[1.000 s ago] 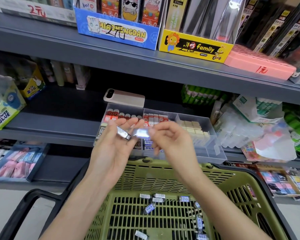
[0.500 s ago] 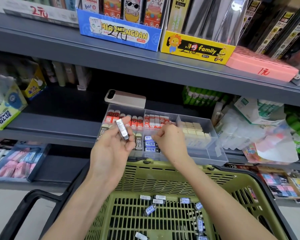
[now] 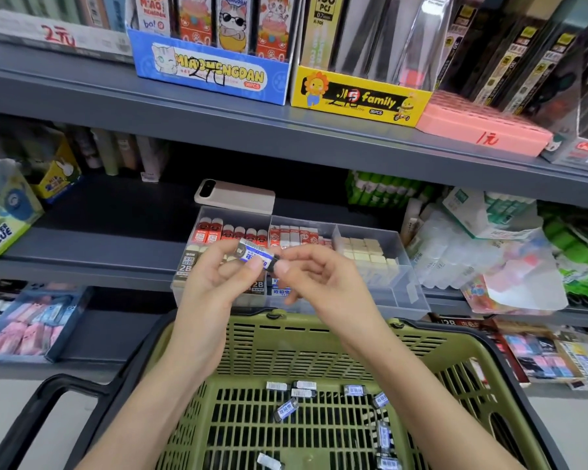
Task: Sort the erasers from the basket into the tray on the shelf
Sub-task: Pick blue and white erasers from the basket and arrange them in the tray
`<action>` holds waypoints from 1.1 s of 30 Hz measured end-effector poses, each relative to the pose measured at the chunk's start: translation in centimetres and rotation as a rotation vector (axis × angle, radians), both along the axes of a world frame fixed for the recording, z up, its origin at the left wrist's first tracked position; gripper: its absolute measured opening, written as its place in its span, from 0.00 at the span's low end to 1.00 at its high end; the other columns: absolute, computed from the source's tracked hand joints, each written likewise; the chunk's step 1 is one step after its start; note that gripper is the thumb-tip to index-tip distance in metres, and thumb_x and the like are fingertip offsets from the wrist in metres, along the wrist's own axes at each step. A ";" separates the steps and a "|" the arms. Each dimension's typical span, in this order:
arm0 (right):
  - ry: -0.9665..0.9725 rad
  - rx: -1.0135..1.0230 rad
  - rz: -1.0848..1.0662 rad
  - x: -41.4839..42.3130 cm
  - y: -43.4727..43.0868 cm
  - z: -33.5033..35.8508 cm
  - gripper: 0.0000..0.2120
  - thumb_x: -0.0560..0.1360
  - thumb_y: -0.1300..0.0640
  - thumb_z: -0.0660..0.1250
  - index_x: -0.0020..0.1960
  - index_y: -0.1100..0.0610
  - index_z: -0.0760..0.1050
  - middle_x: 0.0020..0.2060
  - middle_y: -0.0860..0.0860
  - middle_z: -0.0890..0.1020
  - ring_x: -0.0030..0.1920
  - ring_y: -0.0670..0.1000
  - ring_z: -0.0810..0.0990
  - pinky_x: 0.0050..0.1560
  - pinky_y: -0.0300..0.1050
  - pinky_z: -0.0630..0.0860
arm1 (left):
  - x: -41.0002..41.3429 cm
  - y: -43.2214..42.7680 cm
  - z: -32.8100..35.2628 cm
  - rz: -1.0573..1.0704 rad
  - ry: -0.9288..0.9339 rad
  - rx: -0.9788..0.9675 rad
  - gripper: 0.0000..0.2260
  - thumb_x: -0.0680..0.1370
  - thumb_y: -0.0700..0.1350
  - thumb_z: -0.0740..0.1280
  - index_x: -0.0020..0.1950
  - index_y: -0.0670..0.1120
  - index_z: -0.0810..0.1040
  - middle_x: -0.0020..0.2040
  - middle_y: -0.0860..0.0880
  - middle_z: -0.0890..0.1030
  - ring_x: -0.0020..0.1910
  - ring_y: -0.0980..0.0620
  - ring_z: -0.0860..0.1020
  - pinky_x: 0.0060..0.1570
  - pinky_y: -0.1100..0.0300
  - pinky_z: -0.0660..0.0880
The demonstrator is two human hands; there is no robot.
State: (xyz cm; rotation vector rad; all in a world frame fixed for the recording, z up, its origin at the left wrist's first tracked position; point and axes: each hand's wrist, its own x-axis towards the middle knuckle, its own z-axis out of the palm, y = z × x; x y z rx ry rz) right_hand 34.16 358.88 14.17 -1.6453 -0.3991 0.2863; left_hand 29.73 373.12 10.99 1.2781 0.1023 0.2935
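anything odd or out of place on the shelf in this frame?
One thing: a beige phone lies flat on the shelf just behind the clear tray, among stationery stock. It looks like a personal item rather than merchandise. The tray's rows look orderly.

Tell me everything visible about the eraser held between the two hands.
The eraser is a small block in a blue-and-white printed sleeve, with a dark end showing at its right. It is held nearly level in the air, in front of the tray. The left hand pinches it; the right hand pinches its dark end.
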 end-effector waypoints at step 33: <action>-0.316 -1.173 0.370 6.9 -1.8 1.7 0.05 0.71 0.59 0.71 0.46 0.53 0.83 0.33 0.40 0.80 0.38 0.40 0.75 0.37 0.38 0.68 | -0.1 -0.3 -4.5 -0.008 -0.231 1.531 0.20 0.74 0.57 0.63 0.62 0.48 0.79 0.59 0.48 0.79 0.61 0.46 0.76 0.71 0.42 0.59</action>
